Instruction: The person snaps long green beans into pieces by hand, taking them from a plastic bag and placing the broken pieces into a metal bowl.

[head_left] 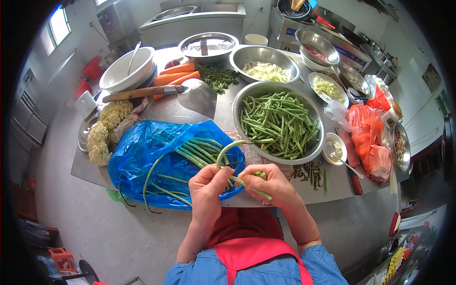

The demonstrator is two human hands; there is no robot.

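Note:
Between my two hands stretches a long green bean [222, 154], curving up from my left fist toward the steel bowl. My left hand [209, 186] pinches it between thumb and fingers. Close beside, my right hand [271, 184] grips the bean's other part, and short bean pieces [260, 175] stick out of its curled fingers. To the left, a blue plastic bag [137, 142] lies spread with long whole beans [197, 151] on it, some hanging over the table edge. Beyond my hands stands a large steel bowl [237, 116] heaped with short bean pieces [280, 123].
Bean scraps [311, 175] lie right of my hands, near a red-handled knife [356, 183] and a small white bowl [327, 154] with a spoon. A cleaver [197, 97], carrots [178, 71] and cauliflower [99, 142] occupy the left. Red bags [365, 130] sit at right.

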